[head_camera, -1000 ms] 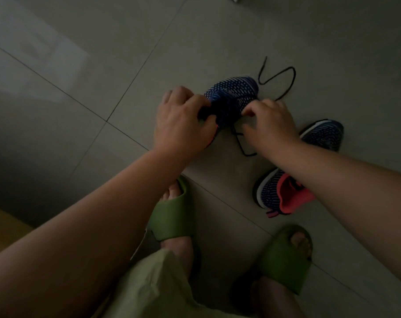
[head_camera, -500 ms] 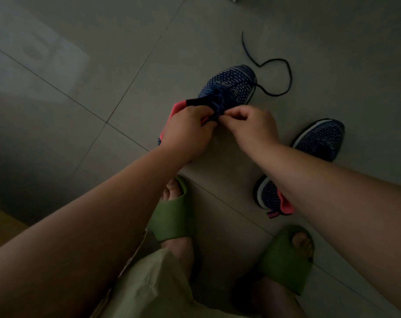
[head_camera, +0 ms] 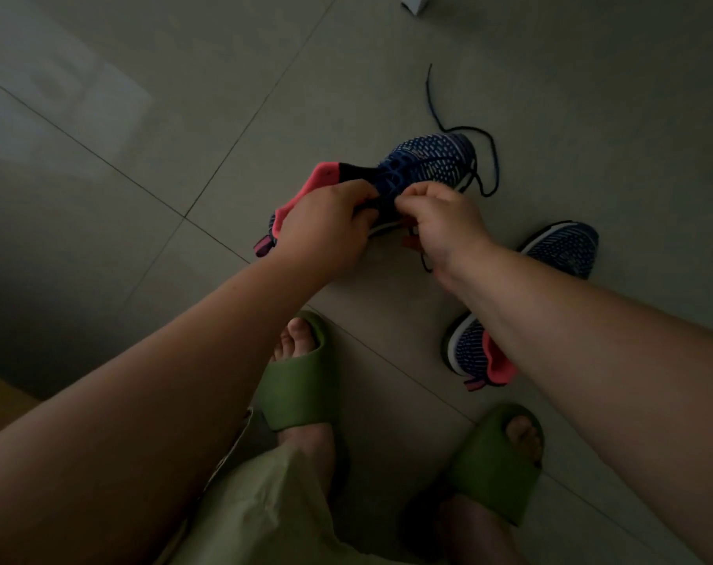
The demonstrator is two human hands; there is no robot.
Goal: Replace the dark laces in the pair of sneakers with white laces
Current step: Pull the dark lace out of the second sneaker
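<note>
Since a second ago I tipped the near sneaker (head_camera: 424, 165) upright on the floor (head_camera: 183, 116), collar showing. Left hand (head_camera: 326, 226) gripped its tongue, right hand (head_camera: 440, 222) fingers pinched the dark lace (head_camera: 494, 165); more slack trailed past the toe. Unlacing underway; second sneaker (head_camera: 558, 250) untouched.

sneakers: 2, one (head_camera: 424, 165) being held, one (head_camera: 558, 254) lying on floor
dark lace (head_camera: 485, 157): 1 trailing
hands: 2, left (head_camera: 326, 226), right (head_camera: 444, 226)
green slides: 2 (head_camera: 297, 385) (head_camera: 497, 462)

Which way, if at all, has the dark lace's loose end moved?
Yes. The dark lace's loose end lies farther up-frame from the resting sneaker.
</note>
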